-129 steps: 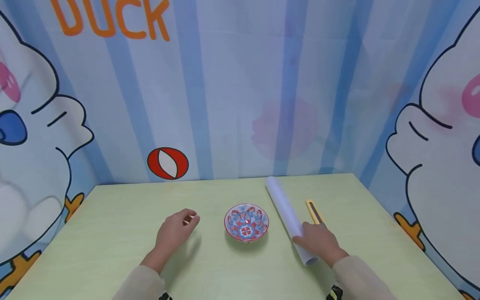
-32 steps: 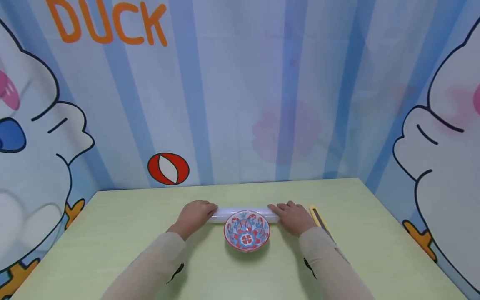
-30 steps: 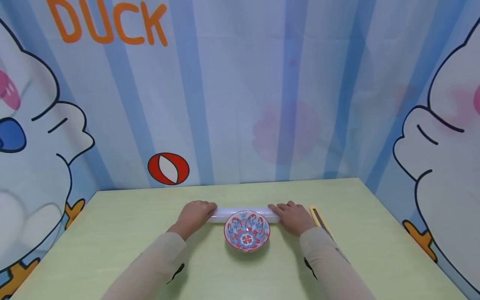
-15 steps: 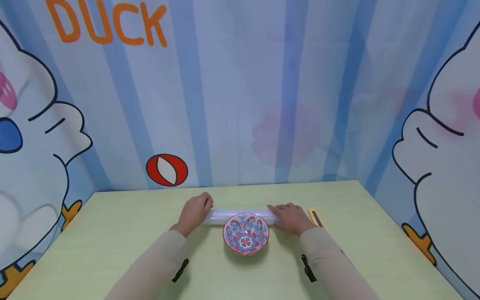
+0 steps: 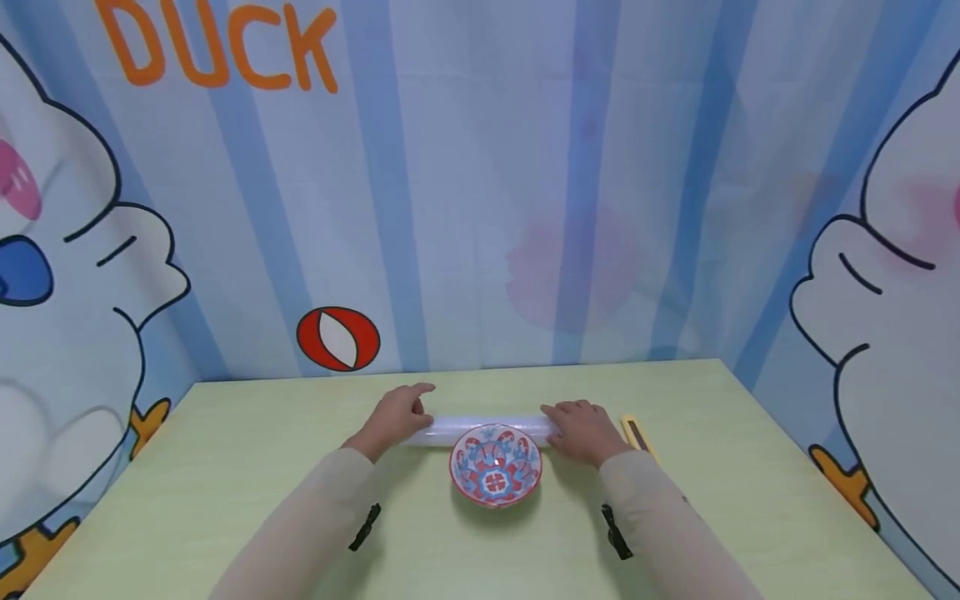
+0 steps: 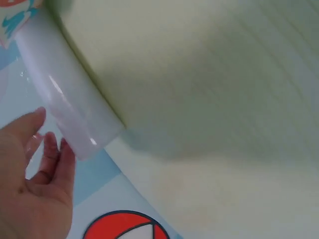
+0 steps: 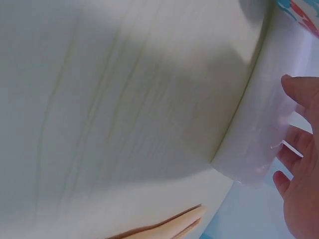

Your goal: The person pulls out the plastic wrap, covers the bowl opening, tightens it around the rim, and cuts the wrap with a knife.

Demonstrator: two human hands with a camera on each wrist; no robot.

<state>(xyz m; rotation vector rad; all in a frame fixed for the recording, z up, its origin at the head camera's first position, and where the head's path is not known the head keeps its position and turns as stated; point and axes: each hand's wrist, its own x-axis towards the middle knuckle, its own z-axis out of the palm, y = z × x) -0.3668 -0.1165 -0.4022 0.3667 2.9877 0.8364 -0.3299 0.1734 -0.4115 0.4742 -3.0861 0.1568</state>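
A glossy white roll of plastic wrap (image 5: 450,430) lies crosswise on the table, behind a bowl (image 5: 495,483) with a red and blue pattern. My left hand (image 5: 395,417) is at the roll's left end. Its index finger is raised and spread from the thumb, and its other fingers touch the roll's edge in the left wrist view (image 6: 42,174). My right hand (image 5: 588,432) holds the right end. In the right wrist view its thumb (image 7: 299,89) lies over the wrap and its fingers sit along the far side. The bowl hides the roll's middle in the head view.
A yellow utility knife (image 5: 633,433) lies right of my right hand, partly hidden by the sleeve. The pale green table (image 5: 247,467) ends at a printed curtain (image 5: 480,208) close behind the roll.
The roll, earlier lying lengthwise right of the bowl under my right hand, now lies crosswise behind it. My left hand came over to its left end, closed its fingers, then spread index and thumb.
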